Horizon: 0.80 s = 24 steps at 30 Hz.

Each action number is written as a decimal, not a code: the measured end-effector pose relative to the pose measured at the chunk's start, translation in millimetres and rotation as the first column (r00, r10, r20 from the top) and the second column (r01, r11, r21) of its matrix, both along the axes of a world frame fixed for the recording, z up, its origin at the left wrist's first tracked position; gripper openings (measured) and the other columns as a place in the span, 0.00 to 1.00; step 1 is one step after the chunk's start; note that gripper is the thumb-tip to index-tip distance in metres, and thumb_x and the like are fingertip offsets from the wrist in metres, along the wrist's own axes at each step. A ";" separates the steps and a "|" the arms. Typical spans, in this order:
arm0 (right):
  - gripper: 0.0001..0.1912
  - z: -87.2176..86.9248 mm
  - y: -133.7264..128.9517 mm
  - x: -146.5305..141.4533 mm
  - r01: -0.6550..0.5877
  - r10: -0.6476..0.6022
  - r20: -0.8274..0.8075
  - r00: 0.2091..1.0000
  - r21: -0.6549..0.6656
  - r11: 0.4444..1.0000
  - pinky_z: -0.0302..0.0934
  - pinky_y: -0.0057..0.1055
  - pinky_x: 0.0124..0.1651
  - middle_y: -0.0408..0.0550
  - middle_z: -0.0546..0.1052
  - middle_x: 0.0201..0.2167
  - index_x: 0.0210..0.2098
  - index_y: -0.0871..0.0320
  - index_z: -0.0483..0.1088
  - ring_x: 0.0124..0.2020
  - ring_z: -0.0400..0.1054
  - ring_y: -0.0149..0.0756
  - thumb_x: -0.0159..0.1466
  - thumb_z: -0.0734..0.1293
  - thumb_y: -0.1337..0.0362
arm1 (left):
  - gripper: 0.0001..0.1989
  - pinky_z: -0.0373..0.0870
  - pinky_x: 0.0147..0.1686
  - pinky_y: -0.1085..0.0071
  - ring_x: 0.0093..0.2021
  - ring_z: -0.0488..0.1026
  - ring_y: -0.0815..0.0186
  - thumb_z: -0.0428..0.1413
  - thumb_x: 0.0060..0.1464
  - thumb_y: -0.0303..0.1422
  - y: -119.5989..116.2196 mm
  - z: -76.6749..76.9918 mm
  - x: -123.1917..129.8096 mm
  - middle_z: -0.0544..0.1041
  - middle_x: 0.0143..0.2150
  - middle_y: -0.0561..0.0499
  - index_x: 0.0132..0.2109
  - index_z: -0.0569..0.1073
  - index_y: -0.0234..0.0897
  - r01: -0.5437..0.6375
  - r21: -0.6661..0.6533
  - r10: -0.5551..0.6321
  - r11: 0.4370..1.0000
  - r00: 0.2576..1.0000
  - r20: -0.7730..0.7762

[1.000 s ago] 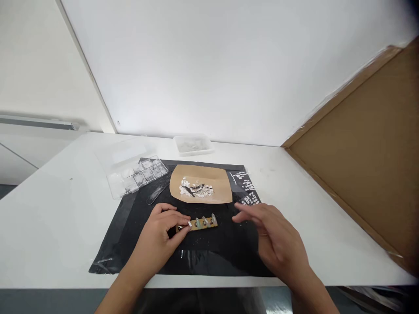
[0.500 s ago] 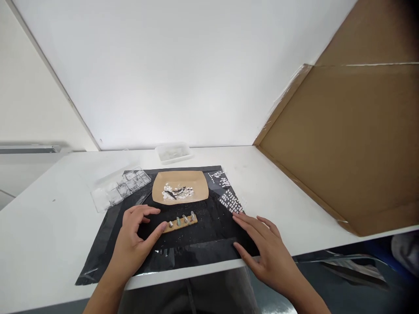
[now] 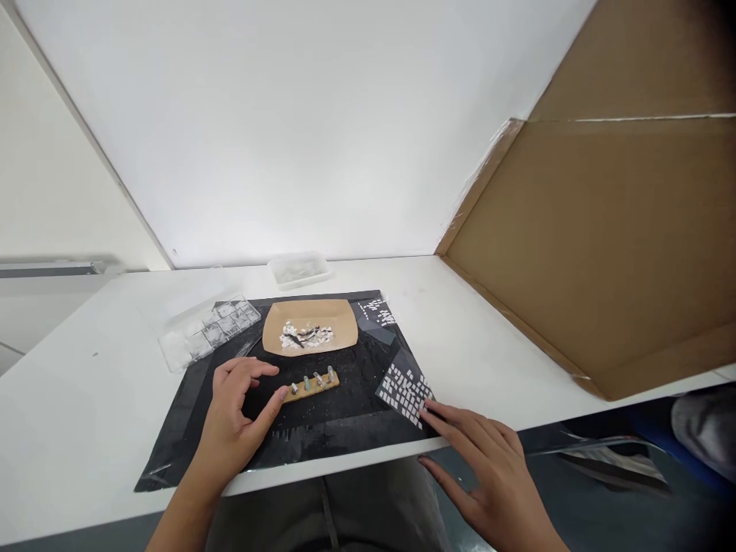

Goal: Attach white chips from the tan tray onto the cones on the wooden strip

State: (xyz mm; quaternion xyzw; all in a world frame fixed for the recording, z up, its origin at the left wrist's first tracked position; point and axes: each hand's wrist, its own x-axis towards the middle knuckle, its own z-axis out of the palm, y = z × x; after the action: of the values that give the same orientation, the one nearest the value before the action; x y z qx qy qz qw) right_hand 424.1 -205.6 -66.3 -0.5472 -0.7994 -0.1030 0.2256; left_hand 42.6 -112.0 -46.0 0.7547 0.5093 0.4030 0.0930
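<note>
My left hand [image 3: 238, 418] rests on the black mat [image 3: 230, 452], its thumb touching the left end of a tan strip [image 3: 313, 386] and its fingers spread apart. Several small crystal-like pieces stand on that strip. At the mat's right edge, the fingertips of my right hand [image 3: 480, 460] touch a dark card [image 3: 405, 392] covered with small white squares; its thumb is held apart below. Behind the strip sits a tan tray [image 3: 340, 330] holding white chips and dark slivers.
A clear compartment box [image 3: 210, 333] lies at the back left, and a translucent tray [image 3: 299, 270] near the wall. Another dark card with white pieces [image 3: 376, 310] is right of the tan tray. Cardboard [image 3: 609, 253] stands at the right.
My right hand has moved toward the near right, and the card under its fingertips has slid with it, away from the other card. The view has shifted slightly; my left hand keeps its pose.
</note>
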 end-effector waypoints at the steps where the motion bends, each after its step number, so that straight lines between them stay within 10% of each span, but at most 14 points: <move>1: 0.23 -1.3 -0.2 1.3 -0.022 0.022 -0.002 1.000 0.029 0.999 0.64 0.43 0.52 0.49 0.78 0.58 0.63 0.48 0.71 0.55 0.74 0.48 0.69 0.71 0.58 | 0.12 0.73 0.46 0.62 0.52 0.68 0.55 0.61 0.63 0.38 -0.1 0.8 -0.1 0.77 0.50 0.46 0.52 0.75 0.43 -0.001 0.015 0.001 1.000 1.000 -0.005; 10: 0.13 -6.0 -12.0 -13.0 -0.176 0.214 -0.201 0.956 0.192 0.966 0.65 0.38 0.46 0.46 0.84 0.44 0.47 0.51 0.80 0.43 0.78 0.38 0.70 0.68 0.74 | 0.06 0.68 0.36 0.70 0.35 0.68 0.65 0.61 0.62 0.33 -27.0 8.6 11.8 0.75 0.37 0.52 0.45 0.74 0.41 -0.097 0.176 0.062 0.980 0.979 0.193; 13: 0.16 -1.6 -14.7 -29.9 -0.192 0.276 -0.286 0.918 0.291 0.937 0.66 0.37 0.44 0.46 0.85 0.42 0.46 0.54 0.80 0.40 0.79 0.37 0.66 0.70 0.79 | 0.08 0.64 0.28 0.74 0.28 0.66 0.69 0.59 0.65 0.40 -61.1 9.8 37.5 0.73 0.32 0.54 0.42 0.74 0.40 -0.218 -0.148 0.258 0.965 0.895 0.364; 15: 0.18 2.8 -16.4 -43.2 -0.188 0.317 -0.328 0.890 0.370 0.910 0.66 0.37 0.43 0.47 0.85 0.41 0.45 0.55 0.81 0.38 0.80 0.37 0.63 0.71 0.82 | 0.15 0.67 0.29 0.75 0.29 0.69 0.67 0.56 0.66 0.46 -81.1 10.0 57.4 0.73 0.29 0.54 0.45 0.76 0.39 0.007 -0.404 0.196 0.915 0.867 0.458; 19: 0.14 11.8 -16.8 -65.2 -0.230 0.403 -0.365 0.839 0.434 0.871 0.68 0.38 0.44 0.48 0.85 0.40 0.44 0.57 0.81 0.37 0.80 0.37 0.63 0.72 0.79 | 0.27 0.58 0.19 0.79 0.22 0.64 0.73 0.53 0.63 0.58 -95.5 10.5 84.6 0.75 0.30 0.50 0.40 0.78 0.36 0.429 -0.633 0.178 0.644 0.721 0.670; 24: 0.12 18.4 -8.1 -73.6 -0.342 0.483 -0.319 0.815 0.408 0.847 0.70 0.38 0.48 0.47 0.85 0.42 0.43 0.57 0.81 0.43 0.81 0.38 0.65 0.70 0.77 | 0.27 0.46 0.10 0.83 0.13 0.50 0.84 0.63 0.55 0.57 -89.0 17.0 87.1 0.74 0.31 0.53 0.38 0.76 0.34 0.533 -0.651 0.241 0.541 0.643 0.727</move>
State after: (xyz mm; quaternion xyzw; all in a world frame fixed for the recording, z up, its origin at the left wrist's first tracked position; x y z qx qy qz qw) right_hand 350.5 -213.7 -47.8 -0.3210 -0.8054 -0.0666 0.4939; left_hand 129.6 -201.0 -29.0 0.4234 0.4747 0.3752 0.6742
